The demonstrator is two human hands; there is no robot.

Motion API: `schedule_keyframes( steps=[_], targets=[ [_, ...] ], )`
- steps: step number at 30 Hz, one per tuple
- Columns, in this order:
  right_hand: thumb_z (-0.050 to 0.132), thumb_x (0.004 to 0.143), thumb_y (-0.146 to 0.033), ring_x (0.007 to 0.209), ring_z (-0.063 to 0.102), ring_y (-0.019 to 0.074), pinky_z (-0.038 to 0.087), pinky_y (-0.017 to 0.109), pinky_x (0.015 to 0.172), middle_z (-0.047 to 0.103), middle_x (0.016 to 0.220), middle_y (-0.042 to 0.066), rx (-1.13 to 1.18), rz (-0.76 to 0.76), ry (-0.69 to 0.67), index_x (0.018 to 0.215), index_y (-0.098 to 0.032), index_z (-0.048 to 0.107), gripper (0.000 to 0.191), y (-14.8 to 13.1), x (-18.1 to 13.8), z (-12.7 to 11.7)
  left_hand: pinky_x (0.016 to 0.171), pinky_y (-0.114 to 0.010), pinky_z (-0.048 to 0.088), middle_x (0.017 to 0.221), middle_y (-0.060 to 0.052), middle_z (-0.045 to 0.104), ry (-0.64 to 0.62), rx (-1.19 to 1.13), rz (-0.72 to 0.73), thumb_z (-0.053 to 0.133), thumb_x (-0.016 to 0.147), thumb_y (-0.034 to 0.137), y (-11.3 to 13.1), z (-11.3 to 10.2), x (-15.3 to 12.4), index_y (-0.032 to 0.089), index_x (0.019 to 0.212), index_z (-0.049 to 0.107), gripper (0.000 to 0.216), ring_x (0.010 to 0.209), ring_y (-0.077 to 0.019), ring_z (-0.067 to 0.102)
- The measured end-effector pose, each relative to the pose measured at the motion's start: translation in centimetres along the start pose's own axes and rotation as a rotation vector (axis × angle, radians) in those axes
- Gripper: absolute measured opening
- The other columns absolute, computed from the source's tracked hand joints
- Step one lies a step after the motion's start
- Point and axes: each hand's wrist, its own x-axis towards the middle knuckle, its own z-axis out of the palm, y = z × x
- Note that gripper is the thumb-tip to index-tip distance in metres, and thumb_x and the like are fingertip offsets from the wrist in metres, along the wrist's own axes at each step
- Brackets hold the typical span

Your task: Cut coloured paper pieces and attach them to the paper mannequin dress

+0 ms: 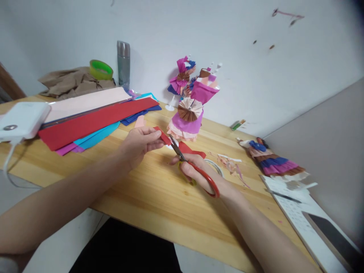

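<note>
Between the thumb and fingers of my left hand [142, 143] is a small folded piece of red paper [162, 135]. My right hand [196, 167] grips red-handled scissors [205, 175], whose dark blades point up and left and meet the free end of that paper. Whether the blades are fully closed is too small to tell. Behind the scissors another red paper piece [193, 151] lies on the table, beside a roll of tape [214, 167] partly hidden by my right hand. A dress form in magenta paper [186, 121] with a pleated rosette stands just beyond.
Stacked coloured paper sheets [99, 123] and a white power bank [24, 119] with a cable lie left. A thermos [123, 64] and green tape roll [101, 70] stand behind. Paper scraps [231, 165], a ruffled paper dress [274, 161], and a phone [331, 237] on a white board are right.
</note>
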Motion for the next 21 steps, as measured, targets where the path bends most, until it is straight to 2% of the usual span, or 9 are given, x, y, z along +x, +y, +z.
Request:
schedule_keyframes(
  steps=[7,13,21],
  targets=[
    [0.037,0.092,-0.070,0.055,0.045,0.0116,0.034,0.027,0.052,0.045,0.062,-0.004,-0.045,0.013,0.020,0.082,-0.019,0.055,0.056,0.25,-0.18,0.01,0.073,-0.022,0.056,0.073,-0.004,0.073,0.016,0.019,-0.017,0.079,0.072,0.018,0.41,-0.08,0.23,0.012,0.064,0.070,0.013,0.069,-0.0115,0.068],
    [0.038,0.091,-0.072,0.056,0.044,0.0117,0.033,0.027,0.052,0.045,0.063,-0.003,-0.096,0.046,0.039,0.076,-0.019,0.054,0.058,-0.01,-0.09,0.05,0.077,-0.025,0.056,0.077,-0.004,0.074,0.017,0.012,-0.010,0.077,0.076,0.019,0.36,0.05,0.11,0.013,0.066,0.070,0.013,0.073,-0.0122,0.069],
    [0.045,0.092,-0.059,0.058,0.044,0.0116,0.034,0.026,0.053,0.049,0.066,-0.001,-0.157,0.098,0.052,0.078,-0.017,0.056,0.045,-0.39,0.02,0.37,0.075,-0.023,0.057,0.078,-0.005,0.074,0.029,0.037,0.007,0.080,0.072,0.023,0.27,-0.06,0.13,0.013,0.066,0.072,0.013,0.071,-0.0116,0.067]
  ],
)
